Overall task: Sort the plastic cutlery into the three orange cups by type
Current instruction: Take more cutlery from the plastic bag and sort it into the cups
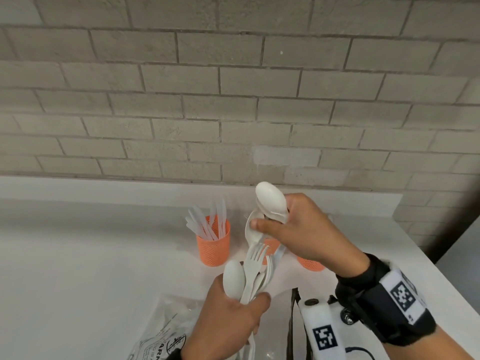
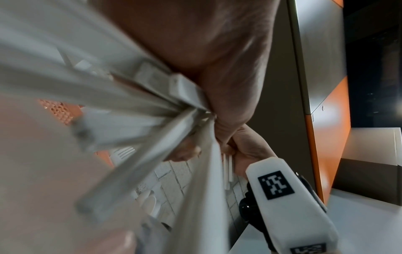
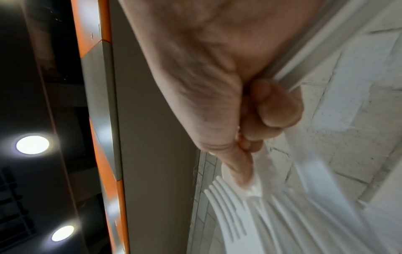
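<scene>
Three orange mesh cups stand on the white counter. The left cup [image 1: 213, 244] holds several white knives [image 1: 207, 220]. The middle cup [image 1: 270, 246] and right cup [image 1: 310, 263] are mostly hidden behind my right hand. My left hand [image 1: 228, 318] grips a mixed bundle of white forks [image 1: 255, 263] and a spoon [image 1: 233, 278], heads up. In the left wrist view their handles [image 2: 139, 110] fan out from the fist. My right hand [image 1: 293, 229] holds several white spoons [image 1: 270, 201] above the middle cup, thumb across them. Fork tines [image 3: 228, 206] show in the right wrist view.
A crumpled clear plastic bag [image 1: 161, 333] lies at the counter's near left. A grey brick wall [image 1: 233, 100] backs the counter. The counter's right edge [image 1: 428, 245] runs close to the right cup. Wrist cameras with black-and-white markers sit low in the head view.
</scene>
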